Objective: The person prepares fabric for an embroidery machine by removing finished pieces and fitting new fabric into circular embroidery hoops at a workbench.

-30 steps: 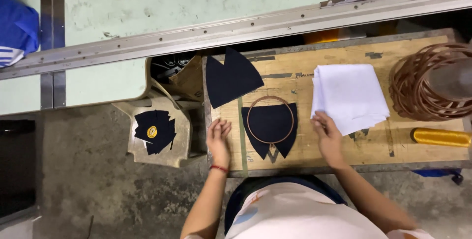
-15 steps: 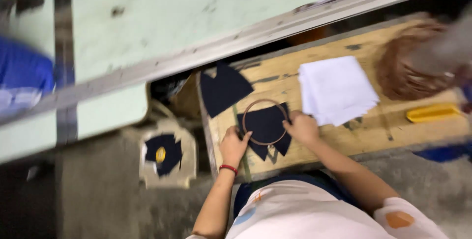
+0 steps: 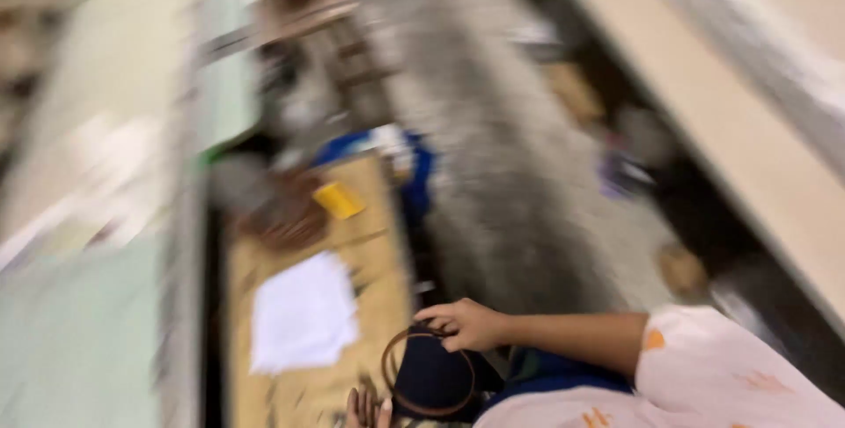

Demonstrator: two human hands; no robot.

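The view is strongly blurred and turned sideways. A thin brown ring point(image 3: 387, 366) lies around a dark navy fabric piece point(image 3: 431, 380) on the wooden board point(image 3: 308, 393) near the bottom. My right hand point(image 3: 466, 324) reaches in from the right, its fingers pinched at the ring's upper edge. Only the fingertips of my left hand point(image 3: 368, 406) show at the bottom edge, touching the board just left of the dark fabric. Whether that hand holds anything is hidden.
A stack of white sheets point(image 3: 304, 314) lies on the board beyond the ring. Farther along are a coil of brown rings point(image 3: 282, 217), a yellow object point(image 3: 339, 201) and something blue point(image 3: 414, 164). A grey floor strip point(image 3: 528, 173) and long pale tables run on both sides.
The camera has swung sharply, so the board now runs up the frame and everything is blurred. My right hand has stayed at the ring; my left hand has slipped mostly out of view.
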